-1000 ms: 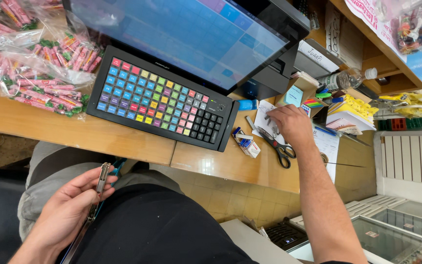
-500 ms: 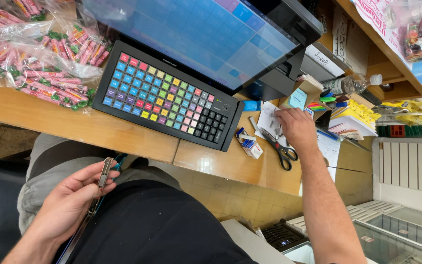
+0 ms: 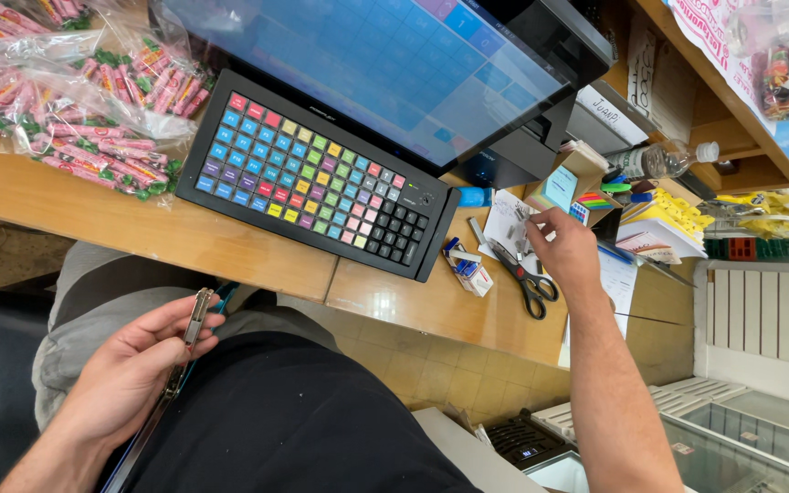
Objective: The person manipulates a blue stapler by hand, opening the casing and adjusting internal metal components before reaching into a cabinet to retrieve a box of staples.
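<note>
Our left hand [image 3: 130,370] grips a metal clip [image 3: 195,315] over our lap. Our right hand [image 3: 561,246] pinches white paper [image 3: 509,219] on the bench [image 3: 230,251], beside scissors [image 3: 522,274]. Clear bags of pink sweets [image 3: 75,119] lie far left.

A single view is supplied by a head-worn camera, directed steeply downward at close range over the wearer's lap and the wooden desk [image 3: 230,242], with the coloured keyboard [image 3: 312,178] framed centrally, the left hand [image 3: 134,365] lower left and the right hand [image 3: 563,251] at right.
</note>
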